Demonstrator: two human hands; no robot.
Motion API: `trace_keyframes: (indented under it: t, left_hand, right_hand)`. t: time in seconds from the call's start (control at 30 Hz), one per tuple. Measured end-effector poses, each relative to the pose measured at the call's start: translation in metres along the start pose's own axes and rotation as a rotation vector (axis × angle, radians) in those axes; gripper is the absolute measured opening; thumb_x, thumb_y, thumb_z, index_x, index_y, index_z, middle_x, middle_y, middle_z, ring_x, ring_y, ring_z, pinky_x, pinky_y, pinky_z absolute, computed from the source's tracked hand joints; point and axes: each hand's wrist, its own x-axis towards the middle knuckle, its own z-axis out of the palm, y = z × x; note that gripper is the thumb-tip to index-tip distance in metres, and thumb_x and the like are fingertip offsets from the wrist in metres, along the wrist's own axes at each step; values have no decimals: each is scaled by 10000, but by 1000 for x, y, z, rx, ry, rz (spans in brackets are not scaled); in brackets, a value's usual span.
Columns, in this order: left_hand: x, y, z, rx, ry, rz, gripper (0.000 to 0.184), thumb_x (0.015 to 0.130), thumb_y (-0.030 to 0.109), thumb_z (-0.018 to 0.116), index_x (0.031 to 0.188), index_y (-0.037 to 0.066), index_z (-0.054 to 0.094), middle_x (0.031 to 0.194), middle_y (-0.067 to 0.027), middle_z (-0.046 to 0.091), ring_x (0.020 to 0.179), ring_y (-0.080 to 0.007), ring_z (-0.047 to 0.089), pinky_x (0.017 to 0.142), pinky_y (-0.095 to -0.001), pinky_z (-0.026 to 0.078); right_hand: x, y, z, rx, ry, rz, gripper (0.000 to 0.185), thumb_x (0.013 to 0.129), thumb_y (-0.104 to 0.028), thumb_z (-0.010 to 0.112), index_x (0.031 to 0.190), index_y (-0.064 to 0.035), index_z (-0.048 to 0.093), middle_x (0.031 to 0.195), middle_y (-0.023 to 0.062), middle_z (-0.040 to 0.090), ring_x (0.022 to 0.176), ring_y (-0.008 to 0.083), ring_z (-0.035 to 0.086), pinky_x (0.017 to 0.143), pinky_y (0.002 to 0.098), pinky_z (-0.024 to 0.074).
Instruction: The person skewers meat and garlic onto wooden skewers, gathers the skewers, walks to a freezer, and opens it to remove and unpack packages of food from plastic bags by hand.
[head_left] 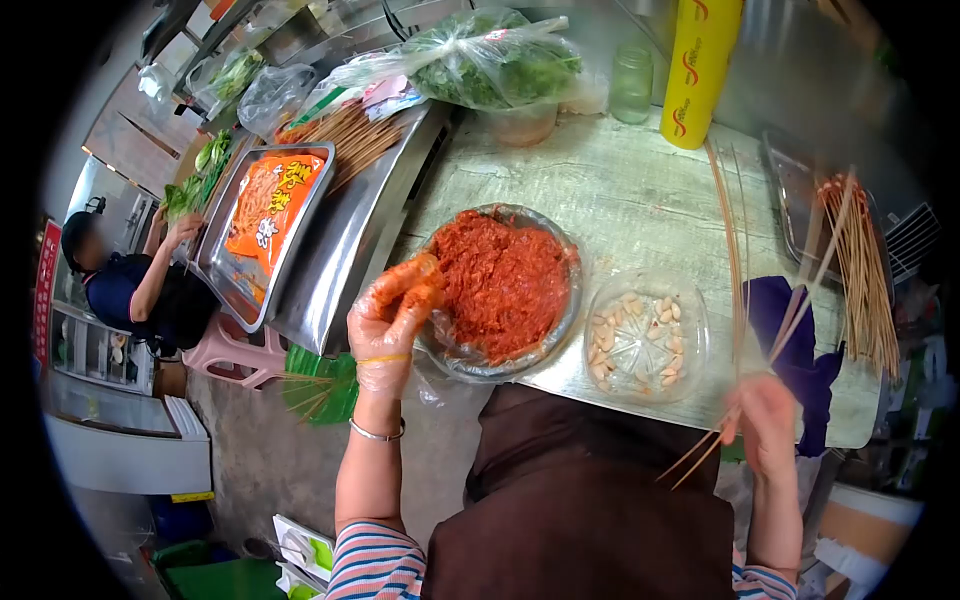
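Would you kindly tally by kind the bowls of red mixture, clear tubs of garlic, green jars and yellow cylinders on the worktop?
Bowl of red mixture: 1
Clear tub of garlic: 1
Green jar: 1
Yellow cylinder: 1
Total: 4

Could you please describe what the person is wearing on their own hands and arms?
The left hand wears a clear plastic glove, smeared orange-red, with a thin yellow band at the wrist. Below it is a silvery bracelet. The right hand is blurred; no glove can be made out. Both sleeves are striped, with blue and white showing.
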Motion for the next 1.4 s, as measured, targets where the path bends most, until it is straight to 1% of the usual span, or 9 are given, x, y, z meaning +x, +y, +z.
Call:
trace_keyframes:
  t: [0.13,0.37,0.53,0.77,0.83,0.9,0.97,1.17,1.4]
  left_hand:
    - [1,-7,-3,451,-119,149,171,741,-30,621,906,-12,659,863,-96,652,820,-171,599,749,-288,473]
    - [18,5,9,846,-289,292,164,691,21,653,853,23,678,761,-116,603,705,-230,570,660,-312,455]
    - [28,-3,27,1416,-346,241,167,665,213,689,718,61,644,745,-121,577,732,-305,578,632,-398,465]
    - [44,-6,30,1486,-402,148,167,684,200,663,763,53,659,780,-143,588,720,-308,582,635,-388,470]
    - [50,-12,5,1069,-472,68,145,718,138,629,801,24,661,768,-113,608,669,-224,587,619,-310,467]
    - [44,-16,-7,448,-363,-321,126,823,65,568,870,-32,631,771,-11,587,682,-71,513,614,-207,425]
    - [40,-9,-11,293,-297,-325,157,855,117,577,901,-27,621,789,-23,604,700,-82,532,625,-213,432]
    - [43,-18,-23,-103,-184,-383,190,866,159,589,947,-12,601,808,18,591,738,-65,534,697,-220,451]
    - [32,-6,-5,90,-117,-302,167,795,-9,595,960,-35,603,904,-50,621,808,-116,579,737,-240,473]
  right_hand:
    - [-5,-13,-8,-279,71,-13,165,881,-132,527,815,16,552,739,54,530,541,112,542,500,210,433]
    - [3,0,2,-244,65,-148,176,884,-139,524,821,21,558,838,79,500,556,114,524,519,216,433]
    - [1,-1,2,-213,35,-180,183,887,-144,512,817,19,555,864,90,483,580,119,520,514,228,440]
    - [-6,5,-3,-126,88,-233,198,889,-163,501,814,15,547,874,86,469,583,120,510,509,228,435]
    - [-6,9,-8,-119,111,-232,201,892,-167,494,817,13,544,874,86,468,578,119,508,508,223,430]
    - [-6,14,-10,-111,135,-226,204,896,-171,487,820,11,542,873,85,466,573,118,505,507,219,426]
    - [-5,18,-8,-88,121,-211,209,901,-177,480,822,8,533,851,87,472,562,116,499,504,212,417]
    - [-6,10,1,-43,69,-150,221,899,-189,481,810,9,524,738,98,484,515,129,498,482,218,410]
    - [-13,-9,-11,-108,-92,-123,369,880,-275,494,666,21,549,730,134,514,462,162,519,440,245,421]
